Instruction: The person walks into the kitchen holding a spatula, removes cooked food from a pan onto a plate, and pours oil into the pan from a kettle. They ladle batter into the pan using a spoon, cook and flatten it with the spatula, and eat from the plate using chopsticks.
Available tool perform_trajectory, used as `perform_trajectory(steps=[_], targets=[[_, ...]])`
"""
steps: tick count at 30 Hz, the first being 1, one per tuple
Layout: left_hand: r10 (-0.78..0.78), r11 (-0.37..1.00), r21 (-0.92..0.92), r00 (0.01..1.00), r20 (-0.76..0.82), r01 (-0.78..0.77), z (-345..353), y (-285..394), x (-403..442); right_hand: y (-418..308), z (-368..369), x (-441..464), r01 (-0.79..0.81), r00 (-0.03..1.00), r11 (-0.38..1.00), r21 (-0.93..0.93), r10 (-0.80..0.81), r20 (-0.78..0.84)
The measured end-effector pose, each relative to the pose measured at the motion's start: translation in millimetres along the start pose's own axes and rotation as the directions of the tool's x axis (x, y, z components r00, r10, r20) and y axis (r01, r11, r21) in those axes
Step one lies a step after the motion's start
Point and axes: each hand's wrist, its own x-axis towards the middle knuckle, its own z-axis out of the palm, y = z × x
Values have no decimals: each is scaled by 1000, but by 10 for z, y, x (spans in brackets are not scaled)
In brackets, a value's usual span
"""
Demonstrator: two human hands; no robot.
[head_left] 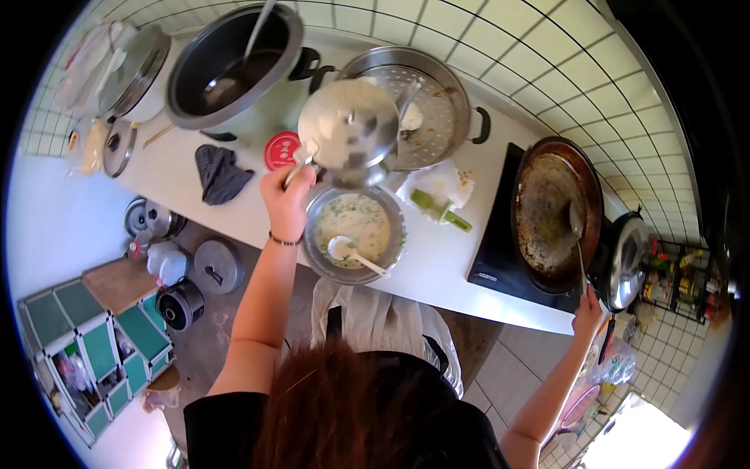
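My left hand (286, 199) is closed around the handle of a shiny lidded metal pot (348, 125), held up over the counter. Just below the pot stands a metal bowl (311, 254) of pale batter flecked with green, a white spoon (344, 248) resting in it. Far to the right, my right hand (589, 313) grips the long handle of a metal ladle (576, 220). The ladle's head lies inside a dark frying pan (539, 203) with an oily, browned surface. This pan sits on a black cooktop (498, 242).
Behind the lidded pot is a steamer pan (449, 98) with a perforated base. A large cooker pot (187, 109) stands at the left, near a dark cloth (223, 173). A green-handled brush or scraper (441, 209) lies on white paper. A glass lid (627, 262) leans beyond the cooktop.
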Motion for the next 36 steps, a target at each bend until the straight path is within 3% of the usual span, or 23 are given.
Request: perform_trajectory(steps=[6, 8, 13, 16, 19, 21, 22, 23, 24, 25, 26, 28, 31, 34, 36], targets=[[-10, 974, -224, 985, -174, -30, -710, 344, -777, -252, 82, -242, 50, 993, 997, -51, -44, 113], [7, 985, -164, 971, -239, -48, -913, 380, -961, -122, -71, -415, 45, 985, 999, -4, -44, 167], [11, 997, -69, 922, -388, -41, -1417, 101, -1233, -89, -419, -996, -40, 987, 995, -91, 54, 151], [11, 1000, 0, 876, -483, -12, -1682, -159, -1256, 226, -445, -780, 86, 993, 976, -198, -69, 92], [29, 998, -28, 853, -521, -51, -1856, -528, -1174, 230, -129, -434, 124, 990, 982, -143, -114, 79], [42, 999, 9, 856, -516, -44, -1911, -702, -1133, 82, 181, -266, 288, 958, 932, -220, -282, 60], [-8, 999, -38, 837, -547, -16, -1937, -794, -1095, 149, 257, -132, 378, 917, 833, -405, -398, 38], [-62, 998, -50, 773, -631, 39, -1737, -648, -1008, 8, 366, -250, 430, 892, 821, -375, -452, 33], [-65, 997, -78, 727, -684, 17, -1771, -777, -966, -212, 413, -440, 273, 960, 871, -409, -276, 53], [-68, 997, -62, 733, -677, 36, -1706, -711, -952, -346, 429, -631, 282, 958, 872, -399, -281, 63], [-97, 995, -51, 723, -684, 84, -1753, -773, -937, -151, 408, -642, 454, 885, 828, -329, -462, 60], [-8, 999, 28, 787, -617, 33, -1838, -921, -918, -390, 275, -1034, 181, 982, 906, -382, -147, 117], [44, 998, -17, 804, -593, -68, -1750, -986, -871, -241, 57, -1344, 178, 984, 939, -293, -168, 58], [-9, 996, 60, 789, -614, 58, -1583, -915, -872, -111, -121, -1438, 116, 993, 956, -268, -121, -3], [-6, 996, 69, 806, -592, 58, -1555, -934, -860, -73, -180, -1479, 91, 994, 965, -244, -103, -35]])
